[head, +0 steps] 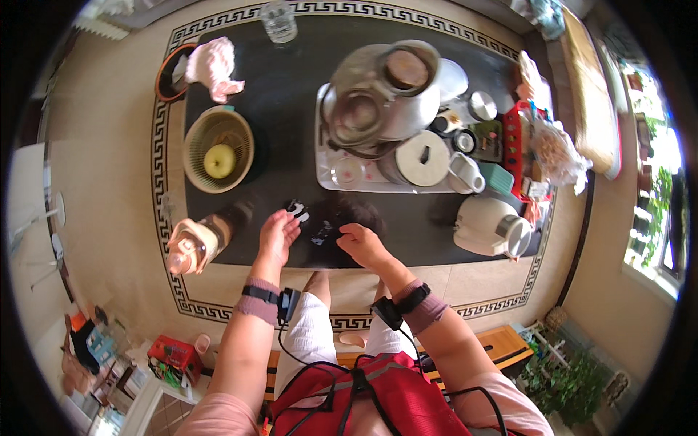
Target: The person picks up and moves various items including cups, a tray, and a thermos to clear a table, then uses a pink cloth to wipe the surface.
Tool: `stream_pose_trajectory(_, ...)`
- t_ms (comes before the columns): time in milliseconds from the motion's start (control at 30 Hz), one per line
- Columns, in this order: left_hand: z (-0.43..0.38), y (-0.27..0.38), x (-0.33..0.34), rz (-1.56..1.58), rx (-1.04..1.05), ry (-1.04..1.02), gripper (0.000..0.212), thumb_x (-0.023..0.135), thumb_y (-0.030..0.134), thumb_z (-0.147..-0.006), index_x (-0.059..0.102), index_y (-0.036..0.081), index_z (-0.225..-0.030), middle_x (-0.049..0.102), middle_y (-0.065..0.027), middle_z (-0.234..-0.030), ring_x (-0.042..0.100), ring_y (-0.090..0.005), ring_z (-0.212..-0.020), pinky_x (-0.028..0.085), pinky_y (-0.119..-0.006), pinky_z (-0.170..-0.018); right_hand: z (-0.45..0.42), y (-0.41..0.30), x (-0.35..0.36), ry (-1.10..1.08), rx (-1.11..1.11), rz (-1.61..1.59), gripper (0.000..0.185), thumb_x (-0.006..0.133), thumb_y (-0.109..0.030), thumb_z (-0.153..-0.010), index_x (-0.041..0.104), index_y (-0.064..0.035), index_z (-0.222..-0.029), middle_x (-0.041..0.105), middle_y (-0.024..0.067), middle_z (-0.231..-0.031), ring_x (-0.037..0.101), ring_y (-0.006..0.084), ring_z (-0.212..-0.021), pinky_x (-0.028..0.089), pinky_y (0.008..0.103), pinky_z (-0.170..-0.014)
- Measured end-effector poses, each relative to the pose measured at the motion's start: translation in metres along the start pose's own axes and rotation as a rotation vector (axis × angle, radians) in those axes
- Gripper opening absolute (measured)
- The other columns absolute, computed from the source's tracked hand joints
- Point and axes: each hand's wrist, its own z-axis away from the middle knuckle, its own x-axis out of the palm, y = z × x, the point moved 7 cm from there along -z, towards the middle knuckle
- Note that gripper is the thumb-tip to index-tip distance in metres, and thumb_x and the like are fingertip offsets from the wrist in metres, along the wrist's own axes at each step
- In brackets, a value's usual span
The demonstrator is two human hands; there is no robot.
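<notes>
My left hand (277, 235) is over the front edge of the dark table (283, 131), palm partly turned up and fingers loosely bent. A small black-and-white object (297, 211) lies right at its fingertips; whether the fingers grip it is unclear. To the right, my right hand (361, 246) is low over the table with its fingers curled inward. Anything inside that curl is hidden. Between the hands, a shiny patch (323, 233) shows on the dark surface, either a reflection or clear plastic.
Left: a peach-coloured bottle (197, 246), and a plastic basket (192, 163) holding a yellow-green apple (220, 161). Behind: a white tray (323, 177) with metal pots (417, 111) and a lidded canister (403, 161). Right: a white kettle (482, 226) and a red basket (511, 150). A glass (280, 24) stands far back.
</notes>
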Motion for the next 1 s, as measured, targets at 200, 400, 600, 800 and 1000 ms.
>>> stream_pose_trajectory(200,0.037,-0.071,0.039,-0.083,-0.122,-0.131,0.037,0.063,0.02,-0.094,0.053,0.006,-0.126,0.061,-0.0126,-0.118,0.062,-0.0264,-0.105,0.051,-0.043,-0.092,0.019,-0.022,-0.046,0.024,-0.036,-0.061,0.038,0.069,-0.015,-0.089,0.06,0.0048,-0.12,0.07,0.0133,-0.101,0.067,0.0177,-0.093,0.053,0.0293,-0.084)
stream_pose_trajectory(400,0.046,-0.082,0.083,-0.217,-0.131,-0.171,0.043,0.06,0.019,-0.094,0.048,0.003,-0.132,0.058,-0.015,-0.123,0.06,-0.0277,-0.108,0.05,-0.044,-0.094,0.058,-0.039,-0.129,0.115,-0.074,-0.243,0.04,0.066,-0.013,-0.093,0.055,0.0057,-0.126,0.068,0.0143,-0.11,0.065,0.0168,-0.099,0.052,0.0291,-0.088)
stream_pose_trajectory(600,0.04,-0.079,0.135,-0.295,-0.077,-0.191,0.036,0.054,0.018,-0.096,0.05,0.003,-0.128,0.059,-0.0132,-0.119,0.06,-0.0254,-0.105,0.05,-0.042,-0.09,0.123,-0.037,-0.246,0.307,-0.229,-0.485,0.033,0.062,-0.007,-0.094,0.057,0.0024,-0.125,0.068,0.01,-0.109,0.063,0.0148,-0.1,0.05,0.0279,-0.09)
stream_pose_trajectory(800,0.056,-0.106,0.178,-0.347,-0.099,-0.195,0.028,0.054,0.016,-0.098,0.053,0.007,-0.124,0.063,-0.0109,-0.113,0.063,-0.0243,-0.101,0.053,-0.041,-0.087,0.195,0.036,-0.415,0.893,-0.358,-0.659,0.023,0.062,-0.006,-0.093,0.063,0.0005,-0.115,0.069,0.0052,-0.099,0.064,0.0102,-0.089,0.051,0.0245,-0.077)
stream_pose_trajectory(1000,0.074,-0.176,0.215,-0.408,-0.208,-0.204,0.028,0.056,0.018,-0.098,0.055,0.007,-0.124,0.064,-0.0107,-0.112,0.063,-0.0249,-0.1,0.054,-0.041,-0.086,0.183,0.227,-0.492,1.07,0.091,-0.255,0.03,0.068,-0.013,-0.084,0.067,-0.0008,-0.111,0.067,0.0088,-0.099,0.064,0.0178,-0.086,0.052,0.03,-0.078)
